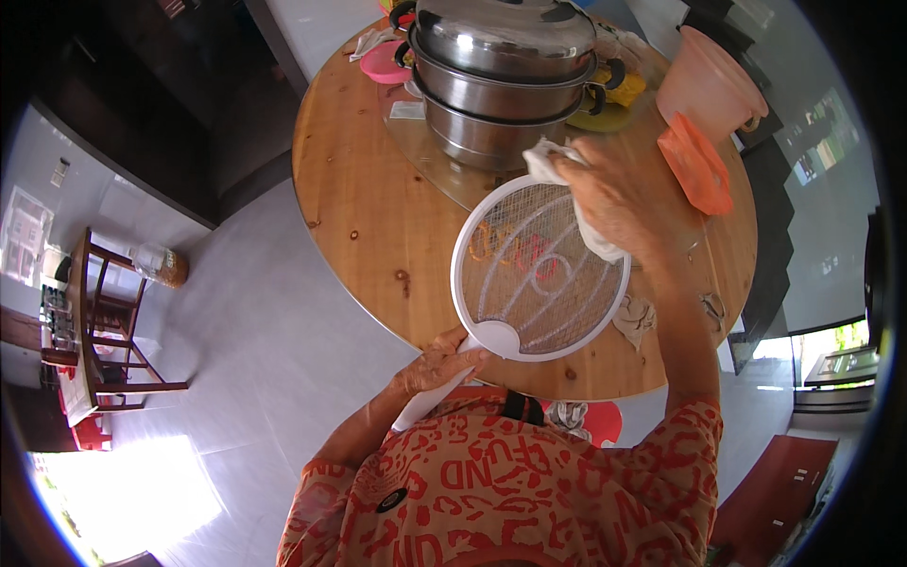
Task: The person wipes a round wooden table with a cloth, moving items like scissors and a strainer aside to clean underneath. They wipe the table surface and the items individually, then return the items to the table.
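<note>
A white electric mosquito swatter (496, 339) is tilted over the near part of the round wooden table. My left hand (443, 365) grips its handle just below the round mesh head. With my right hand (613, 191) I hold a white cloth (549, 161) against the upper right of the swatter's rim. Part of the cloth hangs down over the mesh below my fingers. Orange and pink shapes show through the mesh, but I cannot tell what they are.
A lidded stainless steel steamer pot (496, 92) stands at the back of the wooden table (354, 191). A pink bowl (386, 62) is left of it. To the right are a pale pink bucket (708, 85) and an orange plastic bag (698, 166). A crumpled cloth (635, 319) lies near my right forearm.
</note>
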The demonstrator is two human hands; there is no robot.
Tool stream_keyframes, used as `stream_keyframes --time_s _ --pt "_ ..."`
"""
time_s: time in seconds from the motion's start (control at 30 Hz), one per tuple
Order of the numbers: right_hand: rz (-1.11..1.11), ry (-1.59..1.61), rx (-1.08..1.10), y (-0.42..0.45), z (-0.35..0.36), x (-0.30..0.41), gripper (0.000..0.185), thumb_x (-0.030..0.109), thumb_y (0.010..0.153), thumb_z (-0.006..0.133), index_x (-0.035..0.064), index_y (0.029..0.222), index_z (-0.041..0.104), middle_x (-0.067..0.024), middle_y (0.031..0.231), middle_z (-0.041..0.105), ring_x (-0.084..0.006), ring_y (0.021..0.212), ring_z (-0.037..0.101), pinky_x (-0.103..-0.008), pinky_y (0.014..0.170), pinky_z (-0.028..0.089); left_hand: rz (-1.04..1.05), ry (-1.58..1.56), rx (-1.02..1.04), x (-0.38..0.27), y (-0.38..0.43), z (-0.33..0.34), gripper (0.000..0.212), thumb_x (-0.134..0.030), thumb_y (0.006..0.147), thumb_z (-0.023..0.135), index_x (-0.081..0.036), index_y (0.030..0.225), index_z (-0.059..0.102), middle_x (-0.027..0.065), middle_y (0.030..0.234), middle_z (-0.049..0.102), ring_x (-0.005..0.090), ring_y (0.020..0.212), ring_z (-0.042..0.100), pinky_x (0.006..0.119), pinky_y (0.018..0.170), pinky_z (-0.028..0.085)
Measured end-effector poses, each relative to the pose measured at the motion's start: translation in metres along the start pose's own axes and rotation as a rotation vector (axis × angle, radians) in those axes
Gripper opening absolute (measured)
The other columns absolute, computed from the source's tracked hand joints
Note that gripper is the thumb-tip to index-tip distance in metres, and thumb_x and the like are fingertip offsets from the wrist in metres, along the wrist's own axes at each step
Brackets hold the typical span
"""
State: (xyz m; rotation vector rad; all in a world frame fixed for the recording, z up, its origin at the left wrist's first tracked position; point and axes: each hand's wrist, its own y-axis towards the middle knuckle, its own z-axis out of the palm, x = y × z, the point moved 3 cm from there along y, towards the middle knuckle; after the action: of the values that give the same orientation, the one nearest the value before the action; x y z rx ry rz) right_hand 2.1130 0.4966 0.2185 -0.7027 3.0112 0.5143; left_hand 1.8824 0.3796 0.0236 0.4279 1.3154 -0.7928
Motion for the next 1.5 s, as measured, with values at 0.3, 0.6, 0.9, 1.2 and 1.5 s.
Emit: stream_keyframes --time_s 0.3,0.6,0.9,1.2,1.5 --pt "-0.256 0.036 -0.087 0.014 0.015 0.077 0.034 0.004 0.075 0.067 0.0090 0.109 0.065 -0.0034 0.104 0.051 -0.0229 0.088 0.055 -0.0302 0.071 0.056 0.022 0.087 -0.022 -0.007 0.003 0.003 0.028 -0.025 0.100 0.051 0.000 0.114 0.052 0.0007 0.073 0.051 0.0086 0.062 0.050 0.025 0.056 0.043" --pt "-0.581 -0.049 0.097 -0.014 0.032 0.153 0.022 0.011 0.084 0.063 0.0148 0.105 0.065 -0.0070 0.111 0.053 -0.0225 0.098 0.055 -0.0359 0.078 0.055 0.003 0.032 -0.106 -0.001 0.001 -0.007 0.039 -0.033 0.098 0.056 -0.002 0.121 0.051 0.0018 0.074 0.054 0.0107 0.064 0.052 0.027 0.059 0.044" --pt "-0.254 0.471 -0.108 0.018 -0.009 0.096 0.048 0.004 0.080 0.065 0.0207 0.125 0.060 -0.0051 0.114 0.059 -0.0252 0.098 0.061 -0.0374 0.076 0.055 -0.079 -0.159 -0.181 -0.014 -0.002 -0.013 0.035 -0.032 0.096 0.059 -0.003 0.116 0.054 0.0020 0.073 0.055 0.0094 0.060 0.053 0.025 0.054 0.045" --pt "-0.109 0.246 -0.255 0.008 0.016 0.065 0.060 0.024 0.064 0.082 0.0172 0.118 0.057 -0.0097 0.115 0.048 -0.0308 0.098 0.054 -0.0412 0.072 0.053 -0.033 0.008 -0.173 -0.024 -0.002 -0.011 0.031 -0.028 0.098 0.057 -0.001 0.111 0.051 0.0029 0.071 0.054 0.0100 0.057 0.052 0.025 0.051 0.044" --pt "-0.253 0.104 -0.286 -0.007 0.035 0.095 0.040 0.021 0.065 0.081 0.0171 0.102 0.067 -0.0056 0.106 0.049 -0.0226 0.087 0.055 -0.0334 0.060 0.052 -0.048 -0.056 -0.167 -0.023 -0.003 -0.010 0.029 -0.027 0.098 0.055 -0.001 0.110 0.051 0.0029 0.070 0.053 0.0101 0.056 0.051 0.025 0.051 0.045"
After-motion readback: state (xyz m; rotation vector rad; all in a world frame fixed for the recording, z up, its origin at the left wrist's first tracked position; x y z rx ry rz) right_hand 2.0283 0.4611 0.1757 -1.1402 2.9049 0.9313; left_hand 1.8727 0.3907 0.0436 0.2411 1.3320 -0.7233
